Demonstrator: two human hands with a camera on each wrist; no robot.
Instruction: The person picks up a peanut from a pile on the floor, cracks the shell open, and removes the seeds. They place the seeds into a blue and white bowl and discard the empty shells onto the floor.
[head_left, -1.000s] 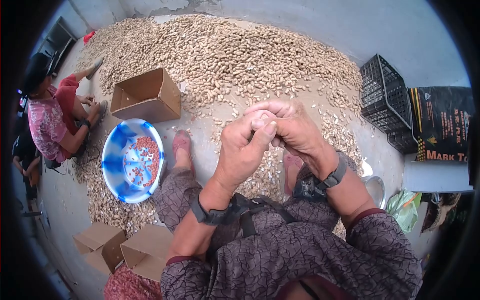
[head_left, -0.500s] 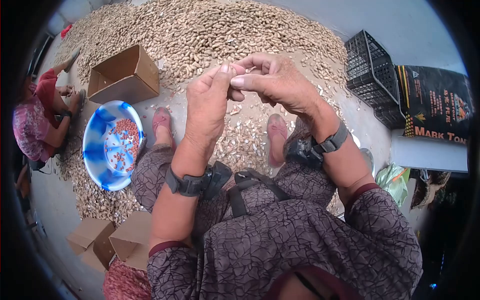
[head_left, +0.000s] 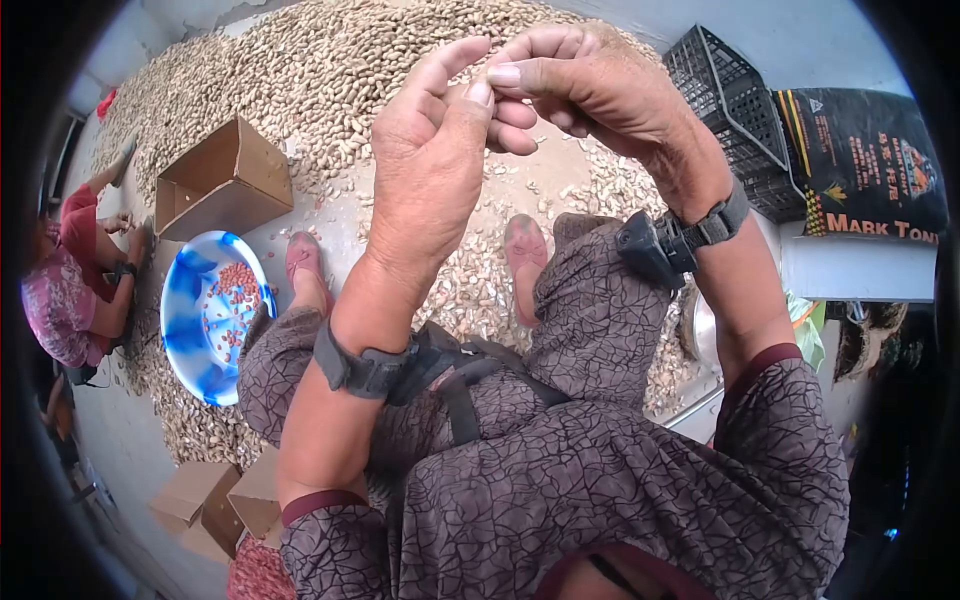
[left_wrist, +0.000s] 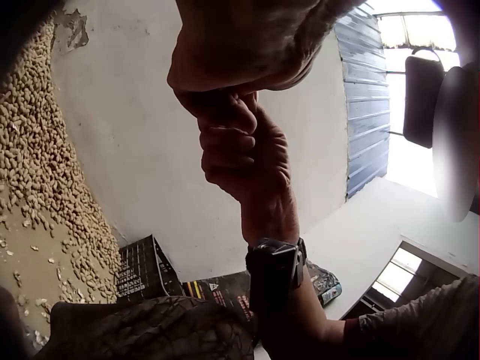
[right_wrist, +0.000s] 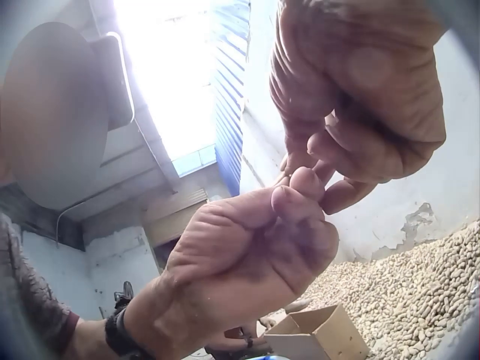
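Tan pod: small tan peanut pod, presumably, pinched betw. both hands' fingertips, held up high in front of head cam; pod itself hidden by fingers, can't confirm.
L hand: thumb + index tips pressed to R fingertips; other fingers loosely extended.
R hand: fingers curled, thumb nipping at same spot.
Handling (est.): light, dry, brittle shell; grip at seam w/ thumb tips, kernels small, slippery, easy to drop.
Floor: big heap of unshelled tan peanuts; blue-white round plastic basin w/ reddish kernels; open brown cardboard box; black plastic crate.
Writing: black sack reads "MARK TON…", rest cut off.
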